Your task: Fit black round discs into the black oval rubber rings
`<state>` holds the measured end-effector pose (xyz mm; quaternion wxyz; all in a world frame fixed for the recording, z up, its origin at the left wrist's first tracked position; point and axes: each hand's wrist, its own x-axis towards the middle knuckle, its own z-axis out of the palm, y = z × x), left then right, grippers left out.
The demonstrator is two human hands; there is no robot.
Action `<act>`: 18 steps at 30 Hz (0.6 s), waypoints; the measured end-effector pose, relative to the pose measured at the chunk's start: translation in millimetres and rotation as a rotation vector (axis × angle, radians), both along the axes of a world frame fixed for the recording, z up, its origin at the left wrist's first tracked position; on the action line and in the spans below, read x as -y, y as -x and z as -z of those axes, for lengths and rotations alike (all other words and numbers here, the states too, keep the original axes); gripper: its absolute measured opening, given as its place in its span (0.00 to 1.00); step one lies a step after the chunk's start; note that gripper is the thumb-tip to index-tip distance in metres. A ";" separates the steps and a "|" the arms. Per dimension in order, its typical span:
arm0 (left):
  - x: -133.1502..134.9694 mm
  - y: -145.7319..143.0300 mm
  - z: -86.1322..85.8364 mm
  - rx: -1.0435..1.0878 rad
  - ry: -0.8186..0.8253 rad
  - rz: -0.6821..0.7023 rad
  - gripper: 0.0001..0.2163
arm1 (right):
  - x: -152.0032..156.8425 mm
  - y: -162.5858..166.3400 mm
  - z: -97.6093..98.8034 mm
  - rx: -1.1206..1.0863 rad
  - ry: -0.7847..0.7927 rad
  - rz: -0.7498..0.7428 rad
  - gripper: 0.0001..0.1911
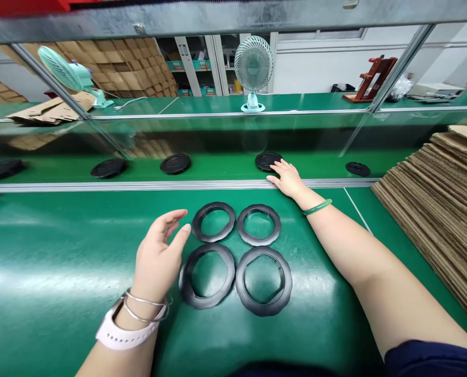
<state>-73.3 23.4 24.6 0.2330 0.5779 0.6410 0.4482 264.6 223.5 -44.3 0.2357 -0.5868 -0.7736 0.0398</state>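
Several black rings lie in a square on the green table [60, 272]: two at the back [213, 221] [259, 224], two nearer me [207, 275] [264, 280]. My left hand [158, 251] hovers open just left of them, fingers apart, empty. My right hand [286, 178] reaches over the metal rail [139, 185], fingers stretched onto a black round disc [267, 160] on the conveyor belt behind.
More black discs [175, 163] [108, 168] [357, 168] [1, 168] ride the belt. A tall stack of flat cardboard [441, 204] fills the right side. Two small fans [253, 68] [72, 76] and a red-brown stand [373, 78] sit on the far bench.
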 end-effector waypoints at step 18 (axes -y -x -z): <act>-59.9 35.6 33.0 -0.047 0.300 0.206 0.26 | 3.9 -156.3 -26.3 -0.127 -0.051 0.897 0.21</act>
